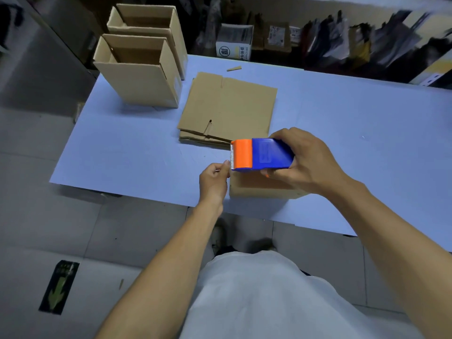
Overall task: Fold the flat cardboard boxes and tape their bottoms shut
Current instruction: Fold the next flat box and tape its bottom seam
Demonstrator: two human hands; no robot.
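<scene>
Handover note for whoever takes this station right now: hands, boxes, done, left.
Right hand grips the blue-and-orange tape dispenser above the box in progress at the table's near edge.
Left hand pinches at the dispenser's toothed edge, apparently the tape end; the tape itself is too faint to see.
Done: two folded boxes stand upright at the far left.
Left: tape this box's bottom, then fold and tape the flat cardboard stack mid-table.
</scene>
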